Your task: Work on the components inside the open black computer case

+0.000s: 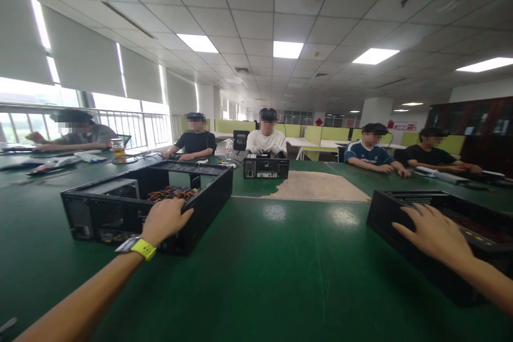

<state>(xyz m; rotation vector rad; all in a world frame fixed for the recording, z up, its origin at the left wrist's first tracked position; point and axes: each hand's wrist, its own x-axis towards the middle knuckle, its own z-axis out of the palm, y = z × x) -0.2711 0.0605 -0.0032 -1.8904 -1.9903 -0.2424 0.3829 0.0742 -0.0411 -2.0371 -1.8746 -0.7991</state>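
Note:
My left hand (167, 219) rests on the near upper edge of an open black computer case (212, 200). Its thumb points away to the right, and the fingertips reach over the edge, partly hidden. Inside that case are a silver power supply (124, 188) and a bundle of coloured cables (176, 193). On the right, my right hand (436, 232) lies across the near rim of a second black computer case (404, 246), thumb and fingers spread. A yellow-green watch strap (143, 249) circles my left wrist.
A green table (276, 267) stretches between the cases, with a bare tan patch (320, 186) further back. Opposite, a person in white (266, 141) works behind another computer case (266, 167). Several other people sit around. A bottle (228, 149) and a jar (117, 149) stand farther off.

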